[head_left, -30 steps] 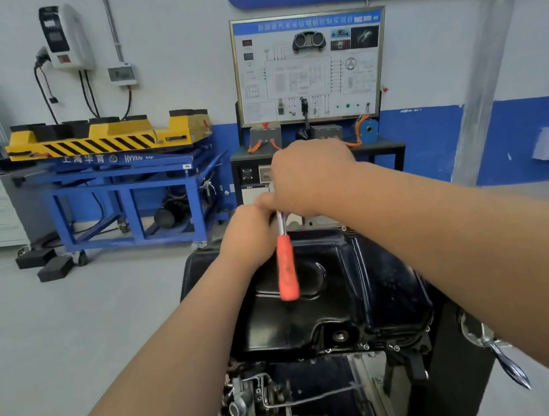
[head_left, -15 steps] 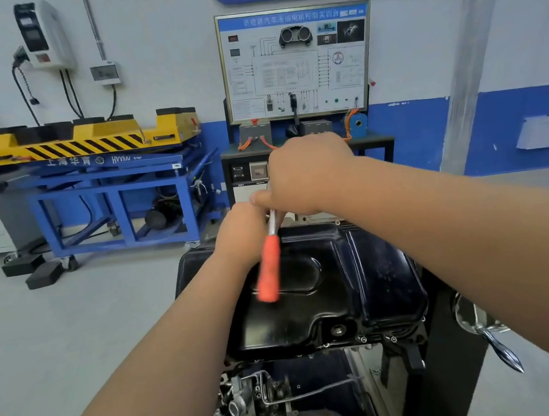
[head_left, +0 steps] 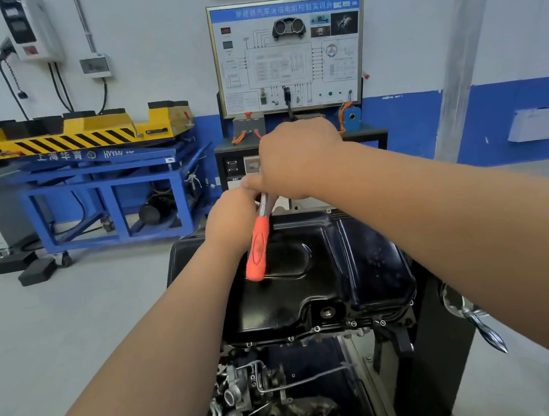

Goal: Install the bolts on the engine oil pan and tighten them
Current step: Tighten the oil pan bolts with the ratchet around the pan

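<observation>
- The pan [head_left: 308, 289] sits upside down on the engine [head_left: 269, 394], flange at the bottom. This exposes every bolt hole from above.
- Bolts [head_left: 317, 329] are seated along the near edge of the pan flange. Whether they are at final tightness cannot be judged.
- The ratchet [head_left: 257, 248] is engaged at the far edge of the pan. Its orange handle slants back toward the left side of the pan top and is held by neither hand.
- The right hand [head_left: 298, 158] is curled over the ratchet head, with the thumb toward the left. This hold probably keeps the socket pressed squarely onto a bolt.
- The left hand [head_left: 231, 217] is just beside the metal shank, under the right hand and touching it. Its fingers are hidden, so its hold cannot be determined. It probably steadies the tool.
- The bolt being worked is hidden beneath both hands at the far edge.
- Judgement: the bolt is probably being run in by turning at the head, since the handle is free.
</observation>
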Demonstrator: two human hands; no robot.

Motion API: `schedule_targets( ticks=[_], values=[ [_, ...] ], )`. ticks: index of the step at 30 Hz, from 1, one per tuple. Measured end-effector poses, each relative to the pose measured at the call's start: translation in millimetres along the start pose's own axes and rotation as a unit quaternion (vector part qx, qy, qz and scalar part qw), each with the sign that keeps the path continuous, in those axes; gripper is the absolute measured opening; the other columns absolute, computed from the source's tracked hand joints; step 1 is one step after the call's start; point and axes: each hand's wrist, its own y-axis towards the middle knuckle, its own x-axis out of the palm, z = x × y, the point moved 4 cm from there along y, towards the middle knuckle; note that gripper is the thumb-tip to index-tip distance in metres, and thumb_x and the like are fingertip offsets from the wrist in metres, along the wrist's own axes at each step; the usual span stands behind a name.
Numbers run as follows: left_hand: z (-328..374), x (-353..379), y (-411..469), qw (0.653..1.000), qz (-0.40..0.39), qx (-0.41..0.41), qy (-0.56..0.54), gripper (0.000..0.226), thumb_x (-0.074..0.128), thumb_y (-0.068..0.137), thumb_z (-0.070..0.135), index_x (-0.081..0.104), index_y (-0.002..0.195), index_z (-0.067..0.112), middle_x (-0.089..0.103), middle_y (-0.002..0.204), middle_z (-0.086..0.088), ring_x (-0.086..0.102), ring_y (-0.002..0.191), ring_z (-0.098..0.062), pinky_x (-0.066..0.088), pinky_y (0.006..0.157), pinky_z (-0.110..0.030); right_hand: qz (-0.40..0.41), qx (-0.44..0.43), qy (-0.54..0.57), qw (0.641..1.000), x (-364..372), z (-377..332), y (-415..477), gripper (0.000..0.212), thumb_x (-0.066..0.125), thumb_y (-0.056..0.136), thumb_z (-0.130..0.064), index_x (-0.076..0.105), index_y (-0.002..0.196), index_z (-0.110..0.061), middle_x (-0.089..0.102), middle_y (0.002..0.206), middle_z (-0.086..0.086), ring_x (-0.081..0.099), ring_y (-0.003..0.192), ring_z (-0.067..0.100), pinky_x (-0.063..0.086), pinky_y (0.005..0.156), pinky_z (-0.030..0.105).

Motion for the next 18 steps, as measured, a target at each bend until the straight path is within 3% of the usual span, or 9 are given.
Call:
schedule_targets(
  ticks=[3, 5, 7, 9, 11, 15, 18],
  values=[
    [1.5, -3.0, -2.6, 0.996, 0.035, 0.040, -0.069, 0.014, 0.050, 0.095, 0.025, 0.057, 0.082, 0.024, 0.044, 0.052, 0.011, 0.048, 0.054, -0.015, 0.027, 0.047, -0.027, 0.031, -0.036, -0.022, 0.999, -2.1, -1.1, -0.7, 0.038, 0.050, 0.093, -0.041, 0.038, 0.067, -0.016, 0.037, 0.068, -0.001, 0.037, 0.055, 0.017, 0.023, 0.045, 0.028],
    [4.7, -4.1, -4.1, 0.996, 0.039, 0.051, -0.060, 0.023, 0.044, 0.098, 0.032, 0.055, 0.081, 0.022, 0.047, 0.058, 0.011, 0.048, 0.059, -0.016, 0.029, 0.051, -0.029, 0.044, -0.083, -0.037, 0.995, -4.2, 1.2, 0.2, 0.013, 0.051, 0.094, -0.025, 0.052, 0.085, -0.015, 0.045, 0.080, 0.000, 0.046, 0.070, 0.020, 0.027, 0.047, 0.030],
    [5.1, -1.4, -2.2, 0.997, 0.032, 0.046, -0.051, 0.024, 0.041, 0.099, 0.034, 0.051, 0.081, 0.023, 0.047, 0.062, 0.011, 0.048, 0.064, -0.015, 0.030, 0.053, -0.030, 0.053, -0.118, -0.049, 0.990, -8.2, 4.5, 0.5, 0.012, 0.050, 0.095, -0.022, 0.058, 0.102, -0.017, 0.053, 0.098, 0.003, 0.050, 0.087, 0.023, 0.029, 0.053, 0.032],
    [3.2, -0.8, -0.2, 0.997, 0.022, 0.032, -0.065, 0.023, 0.041, 0.099, 0.035, 0.052, 0.083, 0.023, 0.049, 0.065, 0.010, 0.049, 0.064, -0.014, 0.030, 0.051, -0.030, 0.066, -0.118, -0.049, 0.990, -10.6, 6.3, 0.0, 0.016, 0.047, 0.096, -0.029, 0.055, 0.089, -0.017, 0.048, 0.084, 0.000, 0.048, 0.075, 0.021, 0.025, 0.049, 0.030],
    [0.1, 0.3, 1.6, 0.997, 0.009, 0.019, -0.078, 0.024, 0.040, 0.098, 0.038, 0.048, 0.078, 0.030, 0.050, 0.063, 0.009, 0.049, 0.060, -0.013, 0.029, 0.048, -0.028, 0.067, -0.087, -0.054, 0.992, -8.0, 7.0, -0.1, 0.036, 0.044, 0.095, -0.041, 0.040, 0.068, -0.018, 0.036, 0.068, -0.003, 0.037, 0.055, 0.017, 0.018, 0.046, 0.028],
    [-1.8, 6.5, 5.9, 0.999, -0.044, 0.006, 0.009, 0.029, 0.035, 0.097, 0.039, 0.055, 0.085, 0.021, 0.053, 0.061, 0.004, 0.051, 0.055, -0.015, 0.030, 0.046, -0.027, 0.000, -0.010, 0.021, 1.000, -1.7, 12.3, 2.0, 0.055, 0.039, 0.084, -0.071, 0.035, 0.063, -0.021, 0.040, 0.066, -0.002, 0.037, 0.054, 0.016, 0.023, 0.047, 0.027],
    [-1.7, 6.0, 5.0, 1.000, -0.024, 0.009, -0.017, 0.028, 0.034, 0.099, 0.040, 0.056, 0.088, 0.026, 0.049, 0.059, 0.007, 0.047, 0.054, -0.010, 0.025, 0.046, -0.028, 0.010, -0.048, -0.003, 0.999, -6.7, 11.8, 6.0, 0.048, 0.049, 0.085, -0.061, 0.038, 0.063, -0.020, 0.042, 0.066, -0.002, 0.039, 0.055, 0.015, 0.025, 0.046, 0.026]
  ],
)
